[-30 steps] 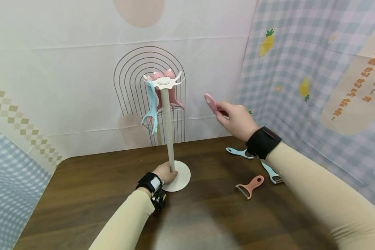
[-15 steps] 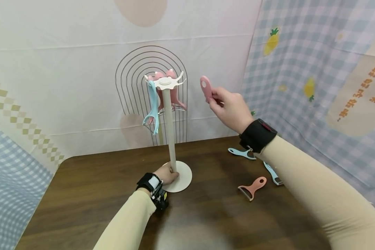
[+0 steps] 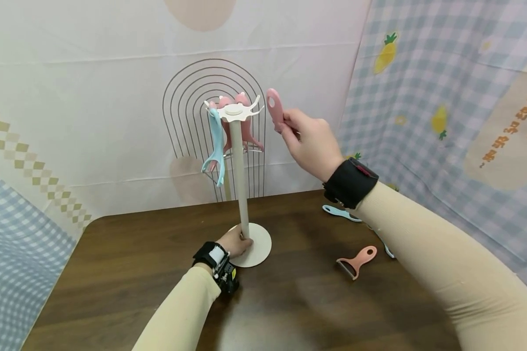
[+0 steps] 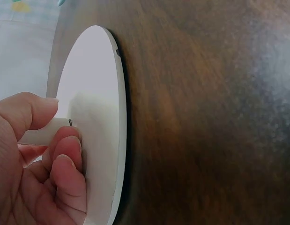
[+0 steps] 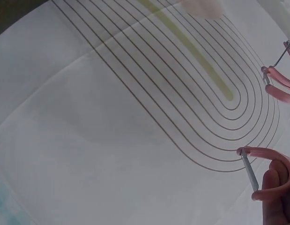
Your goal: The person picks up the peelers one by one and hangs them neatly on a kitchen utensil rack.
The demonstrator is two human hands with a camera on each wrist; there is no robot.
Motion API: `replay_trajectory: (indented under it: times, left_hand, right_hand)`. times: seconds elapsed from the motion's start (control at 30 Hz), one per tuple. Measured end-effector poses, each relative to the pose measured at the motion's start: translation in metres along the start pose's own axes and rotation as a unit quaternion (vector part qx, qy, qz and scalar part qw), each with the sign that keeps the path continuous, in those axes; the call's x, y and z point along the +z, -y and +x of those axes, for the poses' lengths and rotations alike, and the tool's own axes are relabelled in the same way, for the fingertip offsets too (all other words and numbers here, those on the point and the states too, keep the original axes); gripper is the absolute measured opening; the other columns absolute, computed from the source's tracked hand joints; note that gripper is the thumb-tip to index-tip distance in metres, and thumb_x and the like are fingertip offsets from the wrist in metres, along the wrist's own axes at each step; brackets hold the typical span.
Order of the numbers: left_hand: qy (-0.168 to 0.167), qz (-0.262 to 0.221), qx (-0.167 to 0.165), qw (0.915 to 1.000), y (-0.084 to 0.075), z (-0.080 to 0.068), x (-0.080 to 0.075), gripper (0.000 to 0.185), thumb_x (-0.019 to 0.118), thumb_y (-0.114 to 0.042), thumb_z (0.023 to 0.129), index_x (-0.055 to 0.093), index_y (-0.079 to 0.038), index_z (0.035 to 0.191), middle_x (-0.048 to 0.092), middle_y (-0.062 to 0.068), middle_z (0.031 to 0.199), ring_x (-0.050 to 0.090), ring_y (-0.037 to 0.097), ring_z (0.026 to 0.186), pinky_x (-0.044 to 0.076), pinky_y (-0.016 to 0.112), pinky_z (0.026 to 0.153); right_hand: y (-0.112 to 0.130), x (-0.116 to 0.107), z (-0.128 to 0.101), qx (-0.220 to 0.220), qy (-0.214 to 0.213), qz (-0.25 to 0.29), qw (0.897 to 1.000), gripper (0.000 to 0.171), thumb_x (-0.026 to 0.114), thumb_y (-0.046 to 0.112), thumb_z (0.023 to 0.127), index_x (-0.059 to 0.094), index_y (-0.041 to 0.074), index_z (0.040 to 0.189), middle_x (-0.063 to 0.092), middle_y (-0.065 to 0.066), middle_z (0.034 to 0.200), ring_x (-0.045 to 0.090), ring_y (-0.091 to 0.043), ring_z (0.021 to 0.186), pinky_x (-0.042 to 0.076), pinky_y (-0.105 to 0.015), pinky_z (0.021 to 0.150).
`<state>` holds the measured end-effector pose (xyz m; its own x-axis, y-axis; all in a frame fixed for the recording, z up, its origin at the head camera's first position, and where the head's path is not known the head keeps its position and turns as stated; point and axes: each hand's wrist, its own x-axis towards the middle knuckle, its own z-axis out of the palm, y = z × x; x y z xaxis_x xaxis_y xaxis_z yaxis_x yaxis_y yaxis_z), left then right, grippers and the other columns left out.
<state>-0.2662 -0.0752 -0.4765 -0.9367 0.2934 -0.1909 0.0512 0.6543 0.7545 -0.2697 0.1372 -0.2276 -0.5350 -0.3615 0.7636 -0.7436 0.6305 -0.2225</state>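
Note:
A white hook stand (image 3: 239, 180) rises from a round base (image 3: 258, 246) on the dark wooden table (image 3: 114, 273). My left hand (image 3: 236, 242) grips the pole just above the base (image 4: 95, 117). A blue peeler (image 3: 216, 146) and two pink peelers (image 3: 245, 127) hang from the top hooks (image 3: 233, 111). My right hand (image 3: 309, 144) holds a pink peeler (image 3: 274, 108) upright by its handle, hole end up, just right of the hooks. In the right wrist view its blade head (image 5: 266, 178) shows beside a finger.
On the table to the right lie a pink peeler (image 3: 355, 261) and two blue peelers (image 3: 340, 212), partly hidden by my right forearm. Patterned cloth walls close in behind and to the right. The table's rounded left corner (image 3: 90, 224) is in view.
My right hand has carried the pink peeler up and to the left, from well right of the stand to just beside its hooks. The left hand has kept its grip on the pole.

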Motion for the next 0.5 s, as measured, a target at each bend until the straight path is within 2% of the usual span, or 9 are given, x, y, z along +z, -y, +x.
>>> replay_trajectory:
  times: [0.27,0.5]
  left_hand:
    - [-0.008,0.001,0.002,1.0000,-0.002,0.000,-0.001,0.041,0.061,-0.012,0.095,0.045,0.008,0.127,0.056,0.012,0.090,0.056,0.025,0.084,0.047,0.037,0.074]
    - [-0.015,0.008,0.002,0.9999,0.001,0.002,0.002,0.043,0.061,-0.014,0.095,0.045,0.006,0.129,0.059,0.016,0.100,0.057,0.027,0.092,0.048,0.042,0.081]
  right_hand:
    - [0.009,-0.001,0.006,0.007,0.016,-0.003,1.000,0.018,0.055,0.017,0.099,0.064,0.003,0.106,0.071,-0.006,0.093,0.057,-0.013,0.066,0.038,-0.028,0.057]
    - [0.015,-0.001,0.006,0.015,0.031,-0.005,0.999,0.018,0.055,0.017,0.099,0.063,0.003,0.108,0.070,-0.008,0.094,0.058,-0.014,0.068,0.042,-0.028,0.057]
